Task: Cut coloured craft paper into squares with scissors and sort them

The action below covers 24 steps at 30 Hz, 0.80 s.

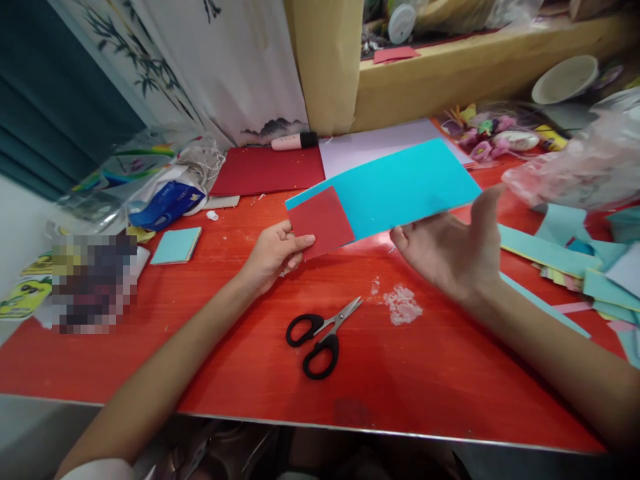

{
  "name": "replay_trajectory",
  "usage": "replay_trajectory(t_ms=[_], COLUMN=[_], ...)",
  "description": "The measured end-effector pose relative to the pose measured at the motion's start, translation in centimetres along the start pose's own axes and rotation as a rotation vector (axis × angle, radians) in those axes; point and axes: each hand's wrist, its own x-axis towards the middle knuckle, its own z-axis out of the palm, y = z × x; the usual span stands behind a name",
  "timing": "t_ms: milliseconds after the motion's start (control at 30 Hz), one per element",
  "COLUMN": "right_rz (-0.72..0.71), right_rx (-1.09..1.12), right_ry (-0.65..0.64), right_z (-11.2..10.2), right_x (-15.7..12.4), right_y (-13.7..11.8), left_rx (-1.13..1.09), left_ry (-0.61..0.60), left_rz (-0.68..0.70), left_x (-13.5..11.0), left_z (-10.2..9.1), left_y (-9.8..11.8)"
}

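My left hand pinches a small red paper square together with the left end of a long blue sheet of paper. The red square lies over the blue sheet's lower left corner, and both are held above the table. Under the right part of the blue sheet is my right hand, palm up with thumb raised and fingers apart; its fingertips are partly hidden behind the sheet. Black-handled scissors lie on the table below the hands, blades slightly parted.
On the red table are a stack of light blue squares, dark red paper, lilac paper and a pink marker. Blue-green paper scraps and plastic bags crowd the right. A blue packet sits at left.
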Motion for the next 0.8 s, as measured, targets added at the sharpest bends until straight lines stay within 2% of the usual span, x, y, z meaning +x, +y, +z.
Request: replay_trajectory(t_ms=[67, 167, 233, 333, 533, 800], right_rz=[0.094, 0.333, 0.411, 0.385, 0.418, 0.398], right_rx=[-0.070, -0.206, -0.195, -0.139, -0.166, -0.137], right_ry=[-0.004, 0.002, -0.041, -0.096, -0.084, -0.102], right_z=[0.4, 0.7, 0.7, 0.6, 0.7, 0.7], right_x=[-0.3, -0.7, -0.8, -0.9, -0.9, -1.0], right_y=[0.7, 1.9, 2.5, 2.8, 3.0, 3.1], left_rx=[0.017, 0.050, 0.083, 0.118, 0.106, 0.101], left_ry=[-0.016, -0.048, -0.059, -0.066, -0.088, -0.059], left_rz=[-0.011, -0.021, -0.031, -0.049, -0.067, -0.082], left_x=[-0.2, -0.4, -0.5, -0.6, -0.7, -0.8], left_z=[0.4, 0.9, 1.0, 1.1, 1.4, 1.6], left_y=[-0.1, -0.1, -0.1, 0.0, 0.2, 0.0])
